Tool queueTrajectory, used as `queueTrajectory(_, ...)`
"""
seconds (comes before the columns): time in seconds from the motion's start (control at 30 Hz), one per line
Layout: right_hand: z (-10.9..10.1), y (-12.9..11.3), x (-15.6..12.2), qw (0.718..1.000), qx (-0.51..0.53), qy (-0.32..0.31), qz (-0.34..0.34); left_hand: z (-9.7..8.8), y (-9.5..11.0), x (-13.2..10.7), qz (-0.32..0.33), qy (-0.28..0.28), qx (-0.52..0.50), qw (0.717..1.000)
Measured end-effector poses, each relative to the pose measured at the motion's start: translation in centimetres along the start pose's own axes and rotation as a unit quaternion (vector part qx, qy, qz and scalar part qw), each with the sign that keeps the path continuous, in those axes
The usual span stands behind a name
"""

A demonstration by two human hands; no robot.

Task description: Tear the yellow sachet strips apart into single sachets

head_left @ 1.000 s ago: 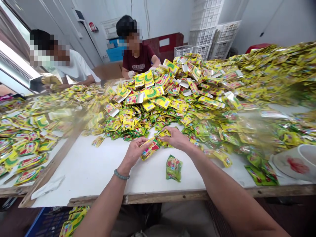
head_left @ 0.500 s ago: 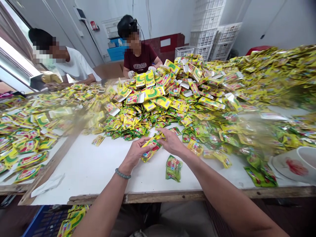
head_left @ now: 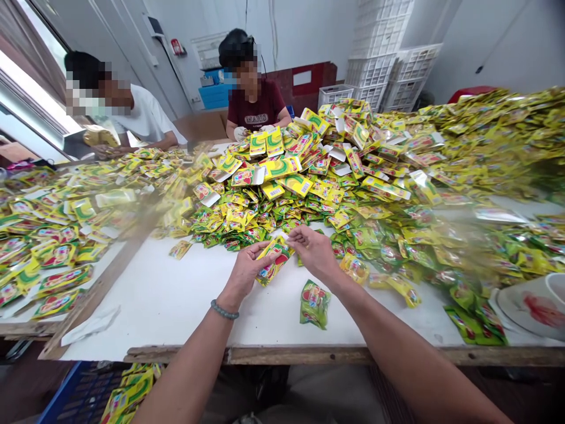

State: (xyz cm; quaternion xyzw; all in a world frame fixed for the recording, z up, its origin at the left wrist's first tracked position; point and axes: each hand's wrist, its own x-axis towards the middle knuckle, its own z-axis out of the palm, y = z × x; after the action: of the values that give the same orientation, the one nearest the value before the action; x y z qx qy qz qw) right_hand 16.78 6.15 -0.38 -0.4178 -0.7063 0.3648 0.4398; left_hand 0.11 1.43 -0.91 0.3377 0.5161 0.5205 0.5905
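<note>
My left hand [head_left: 247,268] is closed around a small yellow-and-green printed carton [head_left: 274,266], tilted just above the white tabletop. A white flap stands up at the carton's far end. My right hand [head_left: 314,250] has its fingers curled together in a pinch at that flap, and its fingertips partly hide the carton's corner. Nearer me on the table lies a green sachet [head_left: 314,303]. Beyond both hands rises a heap of green and yellow sachets [head_left: 238,221], with several cartons [head_left: 285,168] on top of it.
Wooden strips [head_left: 309,355] edge the table. Filled-looking cartons [head_left: 57,256] lie beyond the left divider. A flowered white tub [head_left: 529,303] stands at the right. Below left is a blue crate [head_left: 66,391]. Two people sit across, one in a maroon shirt [head_left: 258,103].
My right fingers have drawn together at the carton's far end, where a white flap now shows. My left hand keeps its hold on the carton. The whole view has shifted slightly.
</note>
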Motion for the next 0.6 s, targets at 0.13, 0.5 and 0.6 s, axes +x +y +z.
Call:
queueTrajectory(0.13, -0.1, -0.9, -0.3, 0.995, -0.073, -0.069, -0.009, -0.1, -0.3, 0.1, 0.008, 0.003, 0.019, 1.0)
queueTrajectory(0.5, -0.2, -0.1, 0.2, 0.998, 0.037, 0.044, 0.034, 0.5, 0.2, 0.1, 0.091, 0.031, -0.033, 0.995)
queueTrajectory(0.6, 0.7, 1.0, 0.4, 0.987, 0.14, -0.018, 0.078, 0.5, 0.4, -0.2, 0.117, 0.043, -0.036, 0.992)
